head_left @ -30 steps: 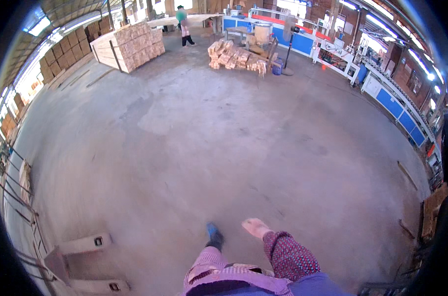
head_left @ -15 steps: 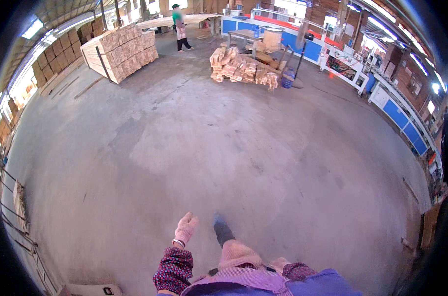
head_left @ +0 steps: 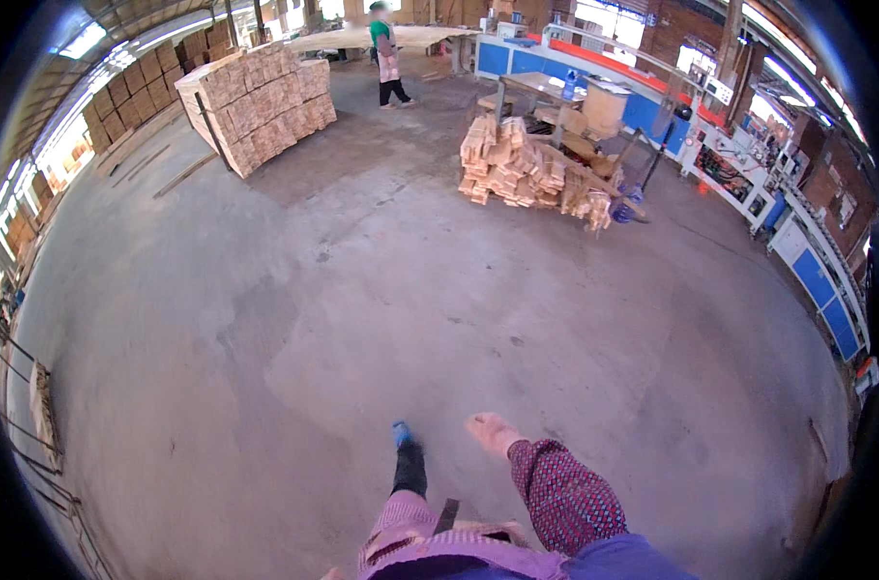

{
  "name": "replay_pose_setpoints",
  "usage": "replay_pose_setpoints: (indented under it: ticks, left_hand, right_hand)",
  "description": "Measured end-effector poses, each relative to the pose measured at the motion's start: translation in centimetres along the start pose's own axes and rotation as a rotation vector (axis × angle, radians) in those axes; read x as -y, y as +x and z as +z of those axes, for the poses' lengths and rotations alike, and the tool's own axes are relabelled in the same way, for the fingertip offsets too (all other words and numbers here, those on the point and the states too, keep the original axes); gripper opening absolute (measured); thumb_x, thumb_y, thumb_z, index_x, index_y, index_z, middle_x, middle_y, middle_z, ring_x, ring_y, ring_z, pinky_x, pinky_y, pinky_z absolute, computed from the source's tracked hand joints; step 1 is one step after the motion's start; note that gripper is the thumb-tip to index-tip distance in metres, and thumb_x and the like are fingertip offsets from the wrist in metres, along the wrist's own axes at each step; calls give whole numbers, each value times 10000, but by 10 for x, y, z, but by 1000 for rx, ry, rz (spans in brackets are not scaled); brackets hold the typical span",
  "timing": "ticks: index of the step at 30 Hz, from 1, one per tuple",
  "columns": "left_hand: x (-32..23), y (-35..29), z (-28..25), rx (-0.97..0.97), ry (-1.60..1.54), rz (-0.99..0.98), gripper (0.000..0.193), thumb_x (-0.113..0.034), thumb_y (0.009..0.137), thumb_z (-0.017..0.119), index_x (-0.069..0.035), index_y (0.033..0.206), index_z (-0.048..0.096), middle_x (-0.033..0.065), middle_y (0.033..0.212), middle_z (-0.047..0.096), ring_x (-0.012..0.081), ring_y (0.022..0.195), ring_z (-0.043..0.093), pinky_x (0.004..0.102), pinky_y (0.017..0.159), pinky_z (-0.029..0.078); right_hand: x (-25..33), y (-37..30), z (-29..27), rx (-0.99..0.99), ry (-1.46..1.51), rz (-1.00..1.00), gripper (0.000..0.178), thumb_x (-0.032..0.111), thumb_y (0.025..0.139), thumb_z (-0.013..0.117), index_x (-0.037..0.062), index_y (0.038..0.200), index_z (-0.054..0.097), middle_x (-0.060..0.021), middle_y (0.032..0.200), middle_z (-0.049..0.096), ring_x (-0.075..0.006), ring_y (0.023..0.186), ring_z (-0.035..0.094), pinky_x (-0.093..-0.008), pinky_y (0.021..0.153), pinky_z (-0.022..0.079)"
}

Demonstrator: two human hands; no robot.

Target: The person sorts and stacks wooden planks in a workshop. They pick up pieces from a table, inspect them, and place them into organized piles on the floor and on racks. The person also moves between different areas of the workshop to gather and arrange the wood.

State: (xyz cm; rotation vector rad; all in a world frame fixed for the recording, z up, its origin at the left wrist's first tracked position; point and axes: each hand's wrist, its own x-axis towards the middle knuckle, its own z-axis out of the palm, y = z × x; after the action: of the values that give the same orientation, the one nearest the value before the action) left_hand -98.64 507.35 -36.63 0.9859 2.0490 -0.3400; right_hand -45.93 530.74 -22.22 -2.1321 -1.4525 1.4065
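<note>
The concrete floor (head_left: pixel 362 319) spreads beneath the hands and far ahead of them, grey and stained in patches. Well off to their right, blue and white machines (head_left: pixel 815 277) run in a line. Far ahead and to their left stand brown stacks (head_left: pixel 135 92), and nearer than those, a squared block of timber (head_left: pixel 265 106). Ahead of the right hand (head_left: pixel 495 433), well apart from it, sprawls a wood pile (head_left: pixel 522 164), with a table (head_left: pixel 541 85) just behind. Another person (head_left: pixel 386 63) in a green top stands far ahead of the hands. The apron (head_left: pixel 478 556), lilac, is close behind the right hand, and a patterned sleeve (head_left: pixel 570 493) covers that arm. A blue shoe (head_left: pixel 401 433) shows to the right hand's left. The hands are apart: the right one hangs over the floor with nothing in it that I can see, too blurred to tell how far its fingers curl. Of the left hand (head_left: pixel 333 573) only a sliver shows, to the left of the apron; I can't tell how it's held.
</note>
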Motion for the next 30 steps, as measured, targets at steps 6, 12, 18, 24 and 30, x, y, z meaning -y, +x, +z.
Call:
replay_pose_setpoints:
  ticks: [6, 12, 18, 24, 30]
  left_hand:
    - [-195, 132, -91, -36, 46, 254, 241, -304, 791, 662, -74, 862, 665, 188, 819, 655, 388, 825, 660, 474, 698, 521]
    - [-530, 221, -259, -142, -182, 702, 328, -290, 851, 579, -35, 1023, 692, 235, 904, 686, 311, 896, 686, 406, 772, 520]
    - [-785, 287, -380, -70, -356, 670, 386, -290, 901, 568, -56, 1203, 621, 202, 1136, 663, 352, 1027, 648, 399, 837, 518]
    - [-794, 427, -397, 42, 152, 653, 378, -306, 852, 592, -103, 1165, 649, 166, 966, 706, 344, 983, 661, 449, 820, 520]
    - [-829, 499, -459, 83, 498, 266, 325, -352, 885, 536, -206, 1131, 689, 150, 1113, 684, 358, 1033, 658, 467, 891, 517]
  right_hand:
    - [-24, 156, -14, -27, -293, 29, 487, 473, 908, 540, 68, 1140, 679, -166, 1098, 686, -299, 986, 640, -423, 871, 484]
    - [-42, 212, -76, 188, -317, 177, 492, 486, 931, 493, 95, 1186, 648, -184, 1222, 641, -334, 1126, 616, -459, 938, 475]
    - [-16, 339, -128, 201, -125, 603, 470, 476, 902, 525, 60, 1040, 696, -194, 1052, 698, -323, 998, 669, -438, 835, 516]
    - [87, 584, -255, 155, -267, 145, 481, 442, 934, 506, 96, 1243, 632, -230, 1122, 670, -359, 1031, 651, -478, 895, 486]
    - [333, 819, -428, -107, -106, 21, 565, 492, 915, 464, 57, 1238, 621, -244, 1249, 604, -397, 1195, 562, -462, 995, 438]
